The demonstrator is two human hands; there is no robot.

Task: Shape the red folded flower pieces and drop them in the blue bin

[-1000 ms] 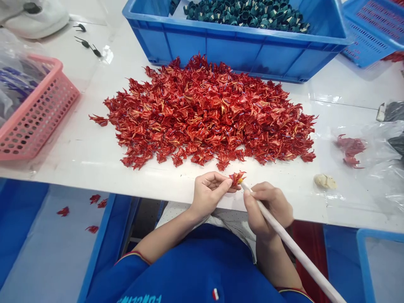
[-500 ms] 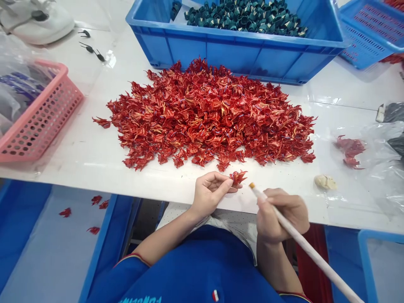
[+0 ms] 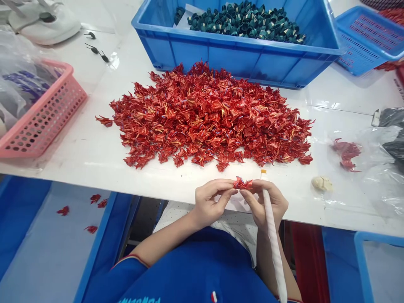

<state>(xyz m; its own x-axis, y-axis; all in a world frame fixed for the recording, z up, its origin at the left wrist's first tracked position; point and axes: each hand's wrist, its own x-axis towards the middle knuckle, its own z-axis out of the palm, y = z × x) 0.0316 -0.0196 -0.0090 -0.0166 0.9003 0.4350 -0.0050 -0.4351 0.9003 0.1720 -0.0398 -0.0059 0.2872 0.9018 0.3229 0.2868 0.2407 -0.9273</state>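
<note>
A small red folded foil piece point(image 3: 242, 183) is pinched between the fingertips of both hands at the table's near edge. My left hand point(image 3: 211, 198) grips its left side. My right hand point(image 3: 265, 203) grips its right side and also holds a long white stick point(image 3: 272, 235), whose orange tip point(image 3: 263, 172) points away from me. Just beyond lies a big heap of the same red foil pieces point(image 3: 208, 118) on the white table point(image 3: 82, 155).
A blue crate point(image 3: 233, 54) of dark green pieces stands behind the heap. There is a pink basket point(image 3: 44, 118) at the left, a blue basket point(image 3: 366, 42) at the far right, clear plastic with red scraps point(image 3: 347, 152) and a beige lump point(image 3: 322, 183) at the right.
My right hand moved left from beside the piece and now pinches it together with the left hand. The stick swung from slanting to nearly upright in the view.
</note>
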